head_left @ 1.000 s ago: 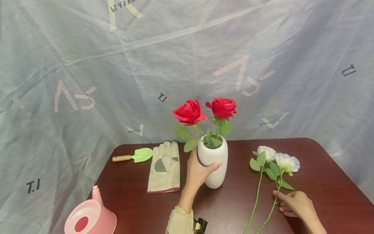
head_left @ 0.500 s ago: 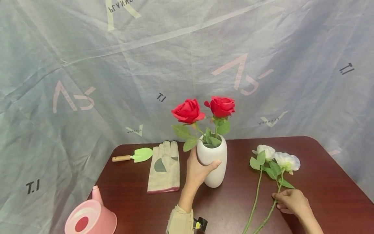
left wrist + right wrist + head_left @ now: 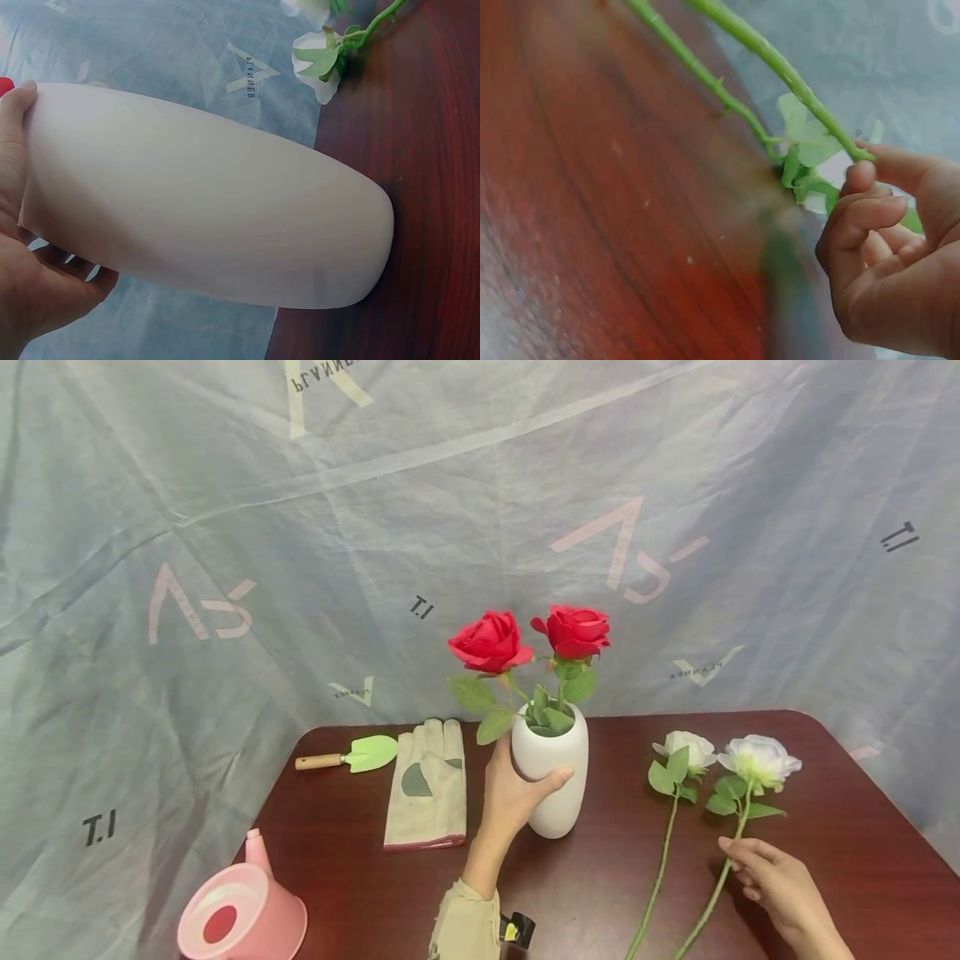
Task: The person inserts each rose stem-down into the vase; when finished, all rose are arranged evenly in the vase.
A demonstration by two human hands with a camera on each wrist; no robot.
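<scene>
1. At the far left, we read a black "T.I" (image 3: 99,827) on the grey cloth backdrop (image 3: 375,468); a mirrored "PLANNER" (image 3: 327,374) runs along the top edge.
2. At lower left we see a pink watering can (image 3: 243,914), its spout pointing up the frame.
3. Left of centre lies a green hand trowel (image 3: 371,754), its long axis nearly level, blade to the right and wooden handle to the left. Just beside it is a cream work glove (image 3: 442,806), fingers toward the top.
4. At centre, the left hand (image 3: 517,793) grips a white vase (image 3: 557,772), thumb across its front. The vase's long axis runs near vertical, mouth up.
5. Two red roses, a left one (image 3: 490,643) and a right one (image 3: 576,632), stand in it, blooms upward.
6. At right, we find a white rose (image 3: 690,750) on the dark red table (image 3: 360,860), bloom up the frame, stem slanting to the bottom edge.
7. Beside it, the right hand (image 3: 783,887) pinches the stem of a second white rose (image 3: 760,762), bloom toward the upper right, stem slanting to lower left.
</scene>
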